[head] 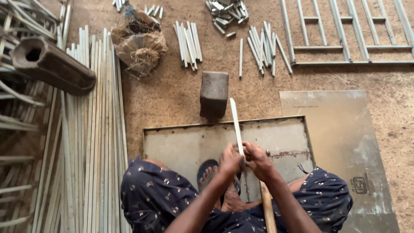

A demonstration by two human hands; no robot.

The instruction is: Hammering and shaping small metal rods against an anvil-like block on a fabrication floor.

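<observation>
While both hands (246,159) grip a strip (236,125), a block (214,92) stands just beyond.

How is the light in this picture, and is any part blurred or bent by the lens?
Head view: soft, even light with faint shadows; dull glare on the metal sheet; the hands and pale strip look slightly blurred; the long slats at left bow outward, showing wide-angle distortion.

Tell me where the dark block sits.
In the head view, the dark block stands on the floor just beyond the metal sheet, left of the pale strip's far end.
</observation>
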